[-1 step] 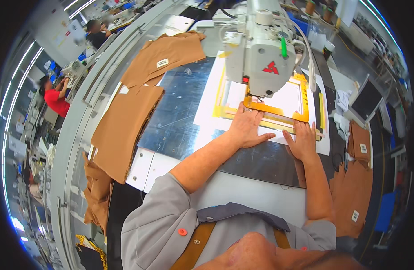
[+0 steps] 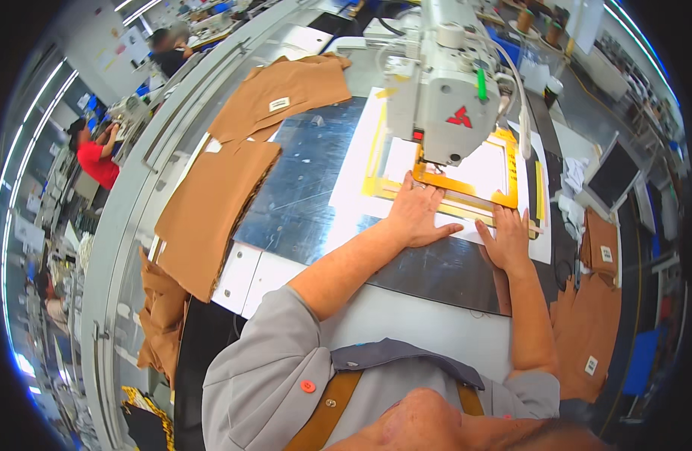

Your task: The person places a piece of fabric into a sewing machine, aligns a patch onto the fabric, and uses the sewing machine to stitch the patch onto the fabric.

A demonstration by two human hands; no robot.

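Observation:
My left hand [image 2: 417, 216] lies flat, thumb stretched toward the right, fingertips at the front edge of an orange clamp frame [image 2: 466, 185]. Beside it, my right hand [image 2: 509, 237] is also flat with its fingers apart, fingertips at the frame's near right corner. Both press on a white sheet [image 2: 352, 184] with yellow strips, which lies on a shiny metal plate [image 2: 286, 177]. Above the frame hangs a white sewing machine head [image 2: 462, 113] with a green part on its side. Its needle area sits just beyond my left fingertips and is too small to make out.
Stacked brown fabric panels [image 2: 211, 207] lie at the left, with another brown piece [image 2: 308, 84] behind and crumpled brown fabric [image 2: 160, 319] nearer. Labelled brown pieces [image 2: 586, 323] and a dark monitor [image 2: 615, 174] are at the right. A person in red [image 2: 98, 161] works far left.
The whole view has shifted slightly. Both hands keep their places at the orange frame, and nothing has been picked up or let go.

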